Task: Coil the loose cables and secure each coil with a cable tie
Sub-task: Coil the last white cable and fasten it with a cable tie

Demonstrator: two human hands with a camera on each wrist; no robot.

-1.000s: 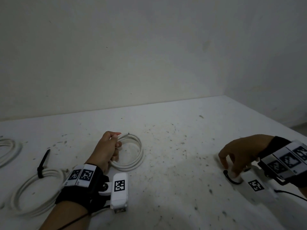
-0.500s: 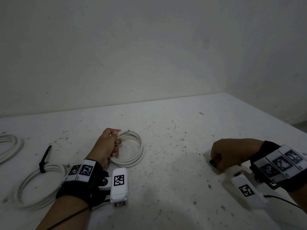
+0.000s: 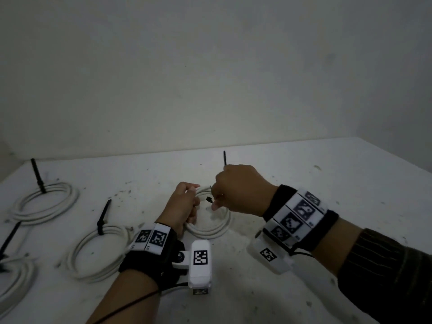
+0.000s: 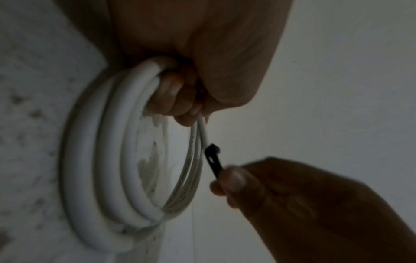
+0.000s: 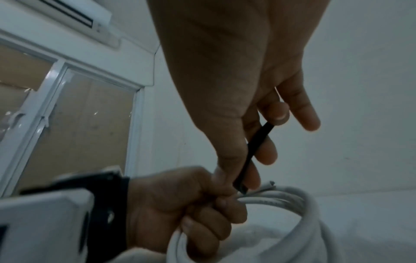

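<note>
Gripping the white round plastic-sheathed cable coil [image 3: 210,226] at its near-left rim, the left hand [image 3: 183,205] has its fingers curled round the bunched loops, the rest of the coil lying on the speckled white desk [image 3: 304,183]. Just beside it, the right hand [image 3: 240,190] pinches a thin black plastic cable tie [image 4: 212,160], head end towards the coil. The cable looks light but springy and smooth, likely to fan open unless clamped where the loops meet; the tie seems stiff yet bendable, best held near its head.
</note>
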